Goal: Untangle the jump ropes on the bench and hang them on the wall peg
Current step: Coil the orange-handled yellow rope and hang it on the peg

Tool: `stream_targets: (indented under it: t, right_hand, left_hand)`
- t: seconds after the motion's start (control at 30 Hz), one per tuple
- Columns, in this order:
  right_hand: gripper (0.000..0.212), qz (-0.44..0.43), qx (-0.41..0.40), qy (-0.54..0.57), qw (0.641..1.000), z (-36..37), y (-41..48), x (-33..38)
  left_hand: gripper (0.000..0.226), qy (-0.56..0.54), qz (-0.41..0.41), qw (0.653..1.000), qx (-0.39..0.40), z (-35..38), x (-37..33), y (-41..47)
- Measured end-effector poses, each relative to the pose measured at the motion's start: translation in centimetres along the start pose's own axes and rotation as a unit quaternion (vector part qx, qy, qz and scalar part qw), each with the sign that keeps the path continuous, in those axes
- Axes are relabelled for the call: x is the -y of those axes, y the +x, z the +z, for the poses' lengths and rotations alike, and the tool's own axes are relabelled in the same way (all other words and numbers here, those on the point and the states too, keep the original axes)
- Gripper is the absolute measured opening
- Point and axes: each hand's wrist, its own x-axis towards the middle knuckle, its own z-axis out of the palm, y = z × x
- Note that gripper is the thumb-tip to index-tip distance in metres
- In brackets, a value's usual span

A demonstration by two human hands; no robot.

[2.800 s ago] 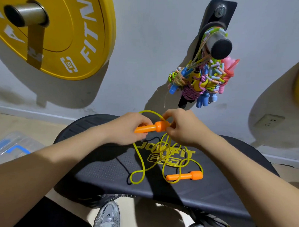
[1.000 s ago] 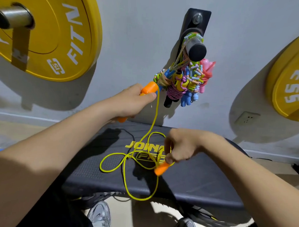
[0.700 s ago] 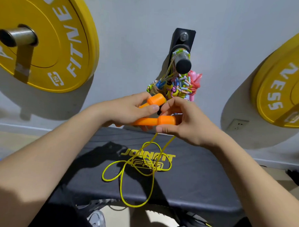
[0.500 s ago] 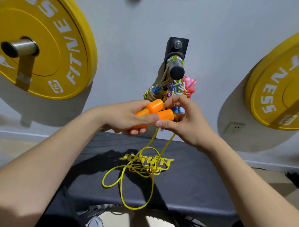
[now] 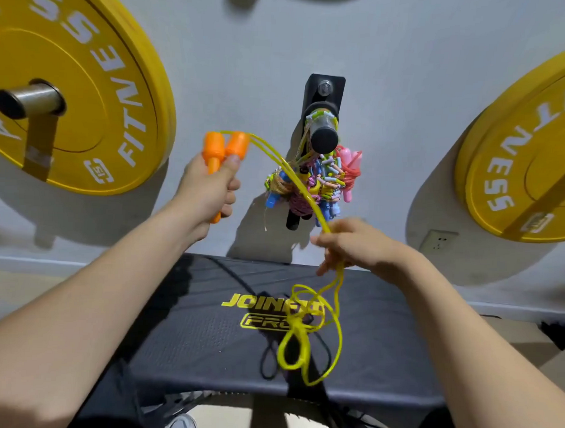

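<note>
My left hand (image 5: 207,191) grips both orange handles (image 5: 224,146) of a yellow jump rope, raised upright to the left of the wall peg (image 5: 323,134). Two yellow strands (image 5: 295,178) run from the handles down to my right hand (image 5: 354,243), which holds them in its curled fingers. Below that hand the rope hangs in a knotted tangle of loops (image 5: 302,331) over the black bench (image 5: 204,333). The peg carries a bundle of several coloured jump ropes (image 5: 315,183).
Yellow weight plates hang on the wall at left (image 5: 95,86) and right (image 5: 530,153). A wall socket (image 5: 438,241) sits low at the right. A thin black cord (image 5: 268,358) lies on the bench beside the yellow loops. A shoe (image 5: 178,426) shows below the bench edge.
My left hand took both handles and lifted them up and left. My right hand let go of its handle and slid down the strands, pulling the rope's loops off the bench.
</note>
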Motion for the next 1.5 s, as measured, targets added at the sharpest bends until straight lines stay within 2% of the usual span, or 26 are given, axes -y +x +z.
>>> stream_targets:
  t: [0.03, 0.07, 0.13, 0.17, 0.27, 0.33, 0.4, 0.47, 0.53, 0.57, 0.6, 0.67, 0.73, 0.77, 0.83, 0.9, 0.97, 1.03, 1.1, 1.17, 1.23, 1.33, 1.4, 1.43, 1.47, 1.5]
  right_hand:
    - [0.028, 0.014, 0.014, -0.070, 0.997, 0.1, 0.0, -0.5]
    - [0.028, 0.014, 0.024, -0.124, 0.992, 0.3, 0.1, -0.8]
    - [0.027, -0.013, -0.001, -0.129, 0.992, 0.5, 0.4, -0.9]
    - [0.026, -0.046, -0.026, -0.131, 0.990, 0.5, 0.4, -0.6]
    - [0.025, -0.147, -0.098, -0.205, 0.963, 0.9, 0.4, 0.8]
    - [0.024, -0.176, -0.119, -0.245, 0.946, 1.5, 0.2, 1.4]
    - [0.023, -0.185, -0.126, -0.260, 0.939, 1.9, 0.0, 2.0]
    - [0.022, -0.186, -0.130, -0.276, 0.934, 2.2, -0.1, 2.6]
    - [0.021, -0.179, -0.123, -0.313, 0.925, 2.4, -0.2, 3.1]
    - [0.021, -0.176, -0.115, -0.330, 0.920, 2.5, -0.2, 3.3]
    - [0.021, -0.172, -0.107, -0.342, 0.917, 2.9, -0.3, 3.5]
    - [0.023, -0.180, -0.097, -0.344, 0.916, 3.6, -0.2, 3.8]
    - [0.024, -0.207, -0.092, -0.304, 0.925, 4.1, 0.2, 4.2]
    - [0.028, -0.223, -0.096, -0.278, 0.929, 4.2, 0.4, 4.3]
    - [0.036, -0.244, -0.119, -0.221, 0.937, 4.3, 0.9, 4.4]
    - [0.040, -0.238, -0.135, -0.144, 0.951, 4.0, 1.3, 4.0]
    - [0.046, -0.198, -0.088, -0.090, 0.972, 3.6, 1.6, 3.3]
    - [0.044, -0.138, 0.004, -0.043, 0.989, 3.4, 2.1, 2.0]
    - [0.038, -0.093, 0.062, -0.066, 0.992, 3.0, 2.8, 0.6]
    - [0.037, -0.055, 0.077, -0.121, 0.988, 2.4, 3.2, -0.6]
    - [0.040, -0.017, 0.085, -0.173, 0.981, 1.6, 3.3, -1.6]
    - [0.039, 0.013, 0.111, -0.302, 0.947, 1.2, 3.2, -2.3]
    - [0.036, -0.004, 0.093, -0.304, 0.948, 1.4, 3.2, -2.2]
    - [0.034, -0.023, 0.062, -0.288, 0.955, 1.5, 3.2, -1.9]
    - [0.032, -0.048, 0.022, -0.262, 0.964, 1.5, 3.1, -1.4]
    - [0.031, -0.075, -0.015, -0.233, 0.969, 1.6, 3.0, -0.8]
  left_hand:
    - [0.017, -0.030, -0.006, 0.999, -0.045, -0.2, 0.2, 0.5]
    - [0.019, -0.013, -0.007, 0.997, -0.074, -0.6, 0.4, 0.9]
    - [0.021, 0.138, -0.009, 0.988, -0.064, -1.9, 1.2, 1.7]
    - [0.021, 0.247, -0.018, 0.968, -0.039, -2.5, 1.6, 1.8]
    - [0.015, 0.493, -0.082, 0.864, 0.059, -3.3, 2.6, 1.7]
    - [0.017, 0.580, -0.129, 0.793, 0.138, -3.2, 2.6, 1.3]
    - [0.029, 0.654, -0.147, 0.716, 0.196, -3.1, 2.4, 1.0]
    - [0.044, 0.694, -0.156, 0.665, 0.226, -3.0, 2.2, 0.5]
    - [0.068, 0.711, -0.170, 0.637, 0.245, -2.8, 2.0, 0.0]
    - [0.082, 0.712, -0.162, 0.637, 0.245, -2.8, 1.9, -0.2]
    - [0.093, 0.694, -0.129, 0.666, 0.240, -2.9, 2.0, -0.2]
    - [0.097, 0.581, -0.004, 0.764, 0.280, -2.6, 1.8, -0.3]
    - [0.072, 0.409, 0.068, 0.827, 0.379, -1.6, 1.3, -0.9]
    - [0.056, 0.330, 0.053, 0.847, 0.414, -1.0, 1.2, -1.1]
    - [0.032, 0.239, 0.005, 0.875, 0.421, -0.2, 1.0, -1.2]
    - [0.023, 0.258, -0.014, 0.886, 0.385, -0.1, 0.8, -1.1]
    - [0.021, 0.262, -0.019, 0.898, 0.353, -0.4, 0.7, -0.8]
    - [0.032, 0.179, -0.004, 0.940, 0.289, -0.3, 0.5, -0.5]
    - [0.039, 0.046, 0.010, 0.986, 0.159, -0.2, 0.5, 0.2]
    - [0.029, -0.073, 0.026, 0.996, 0.048, -0.3, 0.3, 1.0]
    - [0.022, -0.148, 0.041, 0.988, -0.019, -0.7, 0.0, 1.8]
    - [0.015, -0.230, 0.018, 0.973, -0.032, -1.4, 0.0, 2.7]
    - [0.019, -0.277, -0.039, 0.960, -0.008, -1.5, 0.0, 2.9]
    - [0.021, -0.268, -0.064, 0.961, 0.001, -1.6, 0.1, 2.8]
    - [0.021, -0.211, -0.073, 0.975, 0.007, -1.8, 0.2, 2.8]
    - [0.021, -0.107, -0.062, 0.992, 0.019, -2.0, 0.6, 2.8]
